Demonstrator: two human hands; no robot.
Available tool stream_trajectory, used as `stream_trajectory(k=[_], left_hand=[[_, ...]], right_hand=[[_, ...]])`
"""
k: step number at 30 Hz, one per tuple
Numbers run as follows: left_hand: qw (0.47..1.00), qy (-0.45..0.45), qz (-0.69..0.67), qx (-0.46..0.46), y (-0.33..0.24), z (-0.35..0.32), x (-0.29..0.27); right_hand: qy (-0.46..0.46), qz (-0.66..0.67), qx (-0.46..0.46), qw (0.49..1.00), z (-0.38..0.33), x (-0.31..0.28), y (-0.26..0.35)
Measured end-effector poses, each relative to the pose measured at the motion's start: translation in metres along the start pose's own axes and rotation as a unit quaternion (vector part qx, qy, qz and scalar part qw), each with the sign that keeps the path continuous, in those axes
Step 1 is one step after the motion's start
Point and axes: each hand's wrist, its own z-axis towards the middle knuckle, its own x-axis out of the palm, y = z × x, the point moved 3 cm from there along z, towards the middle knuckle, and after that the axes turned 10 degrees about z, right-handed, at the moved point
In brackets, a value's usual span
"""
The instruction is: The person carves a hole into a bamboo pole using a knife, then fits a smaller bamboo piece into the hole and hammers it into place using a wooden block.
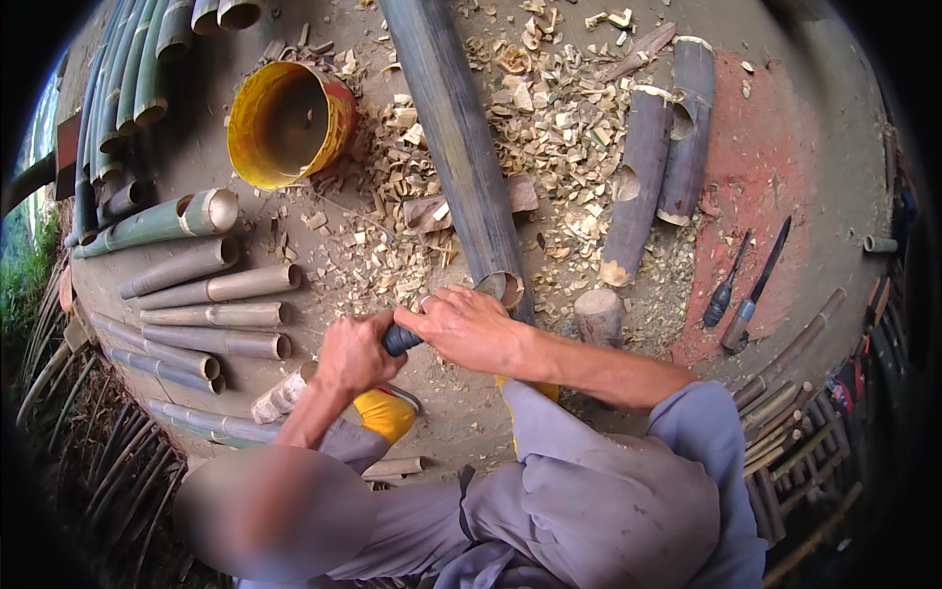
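Observation:
My left hand [355, 355] is closed round the rear part of a black-handled tool [400, 340]. Further along the same tool, my right hand [463, 326] is wrapped over it, hiding the working end. Both hands are at the near end of a long, thick, dark bamboo pole [446, 128] that stretches away from me. An oval cut opening [504, 288] shows in the pole just beyond my right knuckles. A flat piece of wood [427, 214] lies crosswise under the pole.
Pale wood chips [549, 128] cover the ground. A yellow bucket [240, 133] stands at far left. Notched bamboo lengths [643, 182] and two slim dark-handled tools [760, 285] lie right. A short log [599, 316] is near the pole; cut bamboo tubes [221, 288] line the left.

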Motion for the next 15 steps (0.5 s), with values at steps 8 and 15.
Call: stream_trajectory(k=[8,15], left_hand=[[0.916,0.041,0.333,0.219,-0.079,0.086,-0.118],[0.980,-0.117,-0.153,0.040,-0.002,-0.019,0.047]], right_hand=[[-0.312,0.164,0.051,0.935,-0.013,-0.032,-0.015],[0.099,-0.064,-0.002,0.993,0.001,0.013,-0.004]])
